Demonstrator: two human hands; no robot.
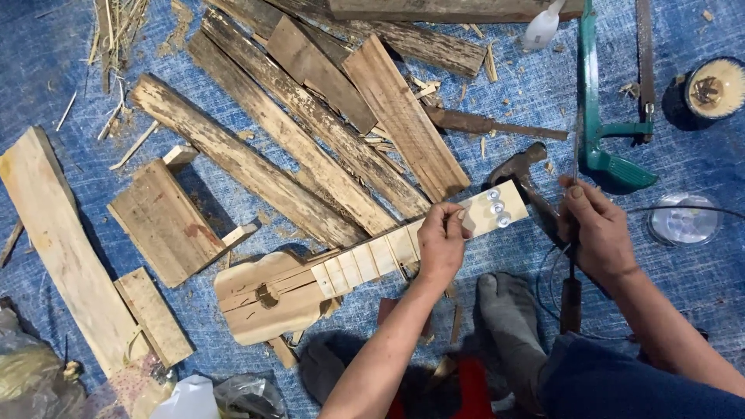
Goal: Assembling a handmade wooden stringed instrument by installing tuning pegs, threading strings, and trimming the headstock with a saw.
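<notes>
head view: left hand (441, 242) is closed around the neck of a small wooden guitar (326, 275) lying flat on the blue cloth (62, 46), likely to steady it near the pegs (497, 208). right hand (594, 233) pinches a thin wire (575, 155) upright beside the headstock, fingers curled. rough planks (310, 132), a hammer (518, 167) and a green hacksaw (601, 116) lie within reach above.
</notes>
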